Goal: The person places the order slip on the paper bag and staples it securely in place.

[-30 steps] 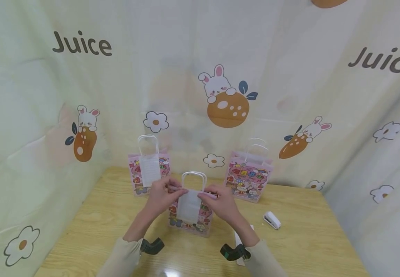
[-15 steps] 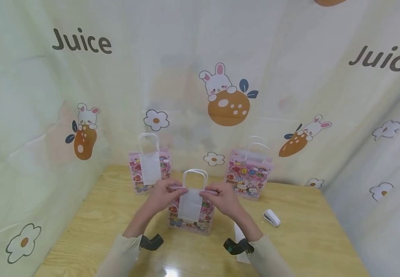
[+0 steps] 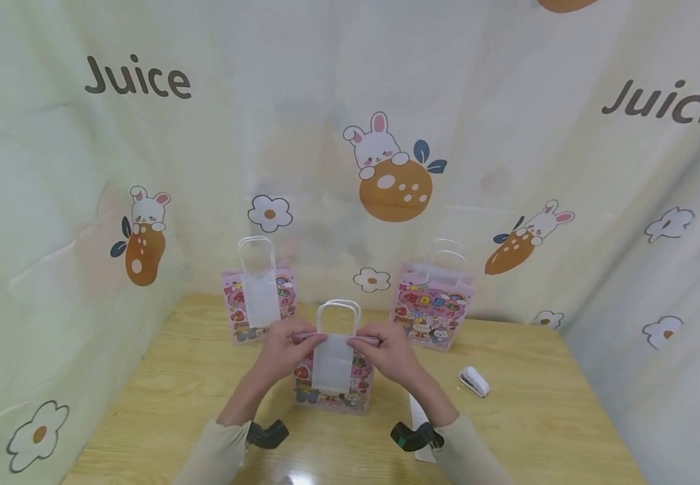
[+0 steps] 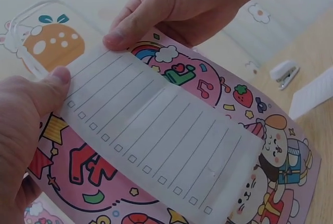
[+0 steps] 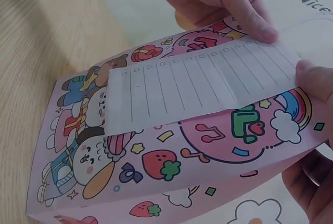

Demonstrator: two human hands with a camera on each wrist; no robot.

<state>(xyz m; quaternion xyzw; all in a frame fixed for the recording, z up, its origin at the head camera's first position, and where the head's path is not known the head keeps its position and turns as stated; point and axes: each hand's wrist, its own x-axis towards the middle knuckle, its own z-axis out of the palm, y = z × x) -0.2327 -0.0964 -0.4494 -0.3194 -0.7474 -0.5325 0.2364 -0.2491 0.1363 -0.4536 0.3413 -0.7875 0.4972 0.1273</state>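
A pink cartoon-printed paper gift bag (image 3: 358,399) with white loop handles (image 3: 339,305) stands near the table's middle. Against its front lies a lined white checklist sheet (image 4: 161,130), its top edge at the bag's mouth. My left hand (image 3: 284,349) pinches the sheet and bag rim at the left, thumb in front. At the right, my right hand (image 3: 391,351) pinches the same rim, its thumb on the sheet's upper corner. In the right wrist view the sheet (image 5: 182,86) hangs slightly off the printed face; fingers behind the rim are partly hidden.
A similar bag (image 3: 288,289) with a white sheet (image 3: 261,300) on it stands back left. Another pink bag (image 3: 431,306) stands back right. A small white stapler (image 3: 474,382) lies right of my hand. More white paper (image 3: 418,412) lies partly under my right forearm.
The right forearm and wrist have shifted slightly rightward, and the sheet sits a little further right on the bag. Both hands keep their pinch at the rim.
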